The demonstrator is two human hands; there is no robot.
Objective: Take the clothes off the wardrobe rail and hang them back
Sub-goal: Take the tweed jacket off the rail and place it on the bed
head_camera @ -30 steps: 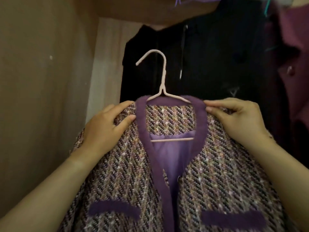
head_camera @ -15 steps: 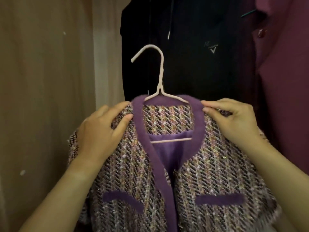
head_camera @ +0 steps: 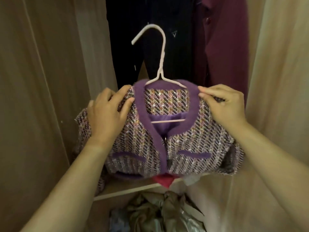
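Observation:
A purple tweed jacket [head_camera: 192, 143] with a fuzzy violet collar and pocket trims sits on a pale pink hanger [head_camera: 161, 52]. The hanger's hook stands free in the air, off any rail. My left hand [head_camera: 107, 114] grips the jacket's left shoulder, thumb on the front beside the collar. My right hand [head_camera: 224, 104] pinches the right shoulder by the collar edge. I hold the jacket in front of the open wardrobe, its hem just above a shelf.
A black garment [head_camera: 127, 30] and a maroon one [head_camera: 227, 39] hang behind the jacket. Beige wardrobe walls [head_camera: 41, 97] close in left and right. Below runs a wooden shelf edge [head_camera: 133, 190], with a pink item [head_camera: 164, 180] on it and crumpled clothes [head_camera: 160, 213] underneath.
The jacket on its hanger has come down and toward me with both hands holding its shoulders. The view has dropped, bringing the shelf and the clothes below into sight.

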